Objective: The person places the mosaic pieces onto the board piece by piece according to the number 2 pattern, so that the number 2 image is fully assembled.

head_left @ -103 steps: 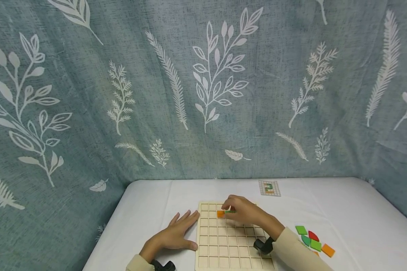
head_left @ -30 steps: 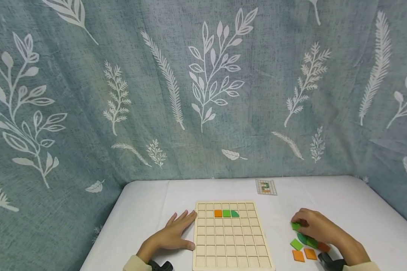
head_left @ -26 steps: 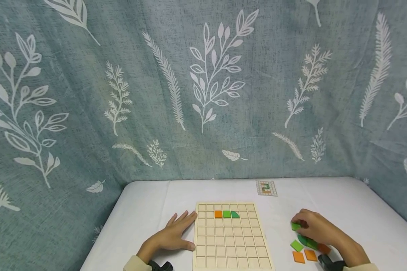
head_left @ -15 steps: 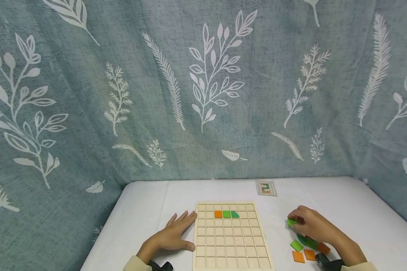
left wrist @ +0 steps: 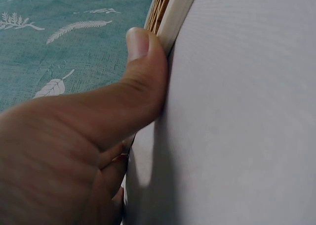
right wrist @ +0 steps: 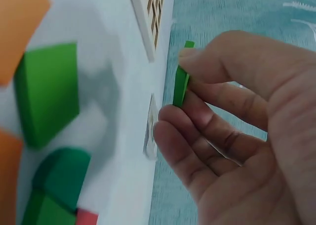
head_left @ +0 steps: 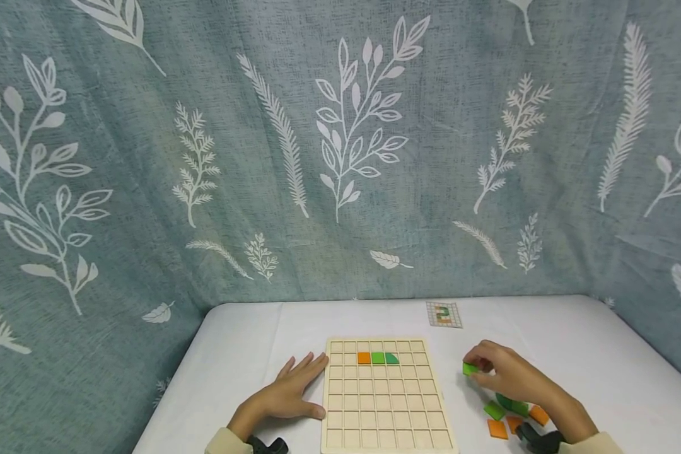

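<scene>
A pale wooden grid board (head_left: 383,397) lies on the white table. In its second row sit an orange square tile (head_left: 364,358), a green square tile (head_left: 378,358) and a dark green quarter-round tile (head_left: 391,359), side by side. My left hand (head_left: 289,394) is spread flat on the cloth, its thumb and fingertips at the board's left edge; in the left wrist view the thumb (left wrist: 143,67) meets that edge. Right of the board, my right hand (head_left: 507,372) pinches a light green square tile (right wrist: 181,81) between thumb and fingers, above the cloth.
Below my right hand lie loose tiles: a green square (head_left: 494,410), a dark green quarter-round (right wrist: 64,175), orange squares (head_left: 497,429) and a red piece (right wrist: 86,217). A small grid card (head_left: 445,314) with a coloured pattern lies at the back. A leaf-print curtain (head_left: 340,157) hangs behind.
The dark green quarter-round came to rest on the board. My right hand went to the loose tiles, picked up a green square and moved left and back with it. My left hand stayed put.
</scene>
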The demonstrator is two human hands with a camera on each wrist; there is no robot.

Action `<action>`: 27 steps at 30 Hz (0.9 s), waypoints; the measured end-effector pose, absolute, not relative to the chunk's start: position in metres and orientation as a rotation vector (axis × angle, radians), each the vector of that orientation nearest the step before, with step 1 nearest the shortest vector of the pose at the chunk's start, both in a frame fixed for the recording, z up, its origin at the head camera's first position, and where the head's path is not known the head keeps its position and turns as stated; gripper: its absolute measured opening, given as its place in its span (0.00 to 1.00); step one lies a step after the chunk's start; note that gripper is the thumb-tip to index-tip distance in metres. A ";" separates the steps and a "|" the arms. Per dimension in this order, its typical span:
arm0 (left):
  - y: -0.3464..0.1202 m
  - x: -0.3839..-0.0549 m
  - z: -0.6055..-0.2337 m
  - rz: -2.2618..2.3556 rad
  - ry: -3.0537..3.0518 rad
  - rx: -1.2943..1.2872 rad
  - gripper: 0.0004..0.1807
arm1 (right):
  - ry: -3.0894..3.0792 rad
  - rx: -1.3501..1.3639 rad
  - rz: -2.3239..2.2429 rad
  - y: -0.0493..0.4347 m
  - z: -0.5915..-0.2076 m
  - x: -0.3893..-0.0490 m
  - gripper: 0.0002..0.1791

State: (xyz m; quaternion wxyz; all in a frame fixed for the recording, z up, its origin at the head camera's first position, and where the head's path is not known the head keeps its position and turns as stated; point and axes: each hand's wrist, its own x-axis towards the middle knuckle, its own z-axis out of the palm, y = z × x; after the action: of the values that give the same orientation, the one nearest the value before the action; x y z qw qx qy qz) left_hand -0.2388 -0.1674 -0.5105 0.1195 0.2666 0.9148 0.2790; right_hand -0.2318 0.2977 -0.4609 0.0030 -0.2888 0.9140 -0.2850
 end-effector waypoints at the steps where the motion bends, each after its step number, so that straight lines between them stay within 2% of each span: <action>1: -0.168 -0.239 -0.510 0.818 2.674 0.777 0.62 | 2.865 -0.924 -0.893 0.295 -0.460 -0.232 0.11; 17: -0.167 -0.238 -0.511 0.826 2.666 0.783 0.62 | 2.865 -1.147 -0.872 0.254 -0.449 -0.241 0.11; 27: -0.167 -0.237 -0.509 0.828 2.663 0.782 0.61 | 2.792 -1.130 -0.835 0.222 -0.452 -0.248 0.10</action>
State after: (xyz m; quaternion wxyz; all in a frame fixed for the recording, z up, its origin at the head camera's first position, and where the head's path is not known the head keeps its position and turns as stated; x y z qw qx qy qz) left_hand -0.2372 -0.1668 -0.5094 0.1225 0.2681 0.9125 0.2838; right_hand -0.2478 0.2223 -0.4517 0.0079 -0.3616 0.8932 -0.2672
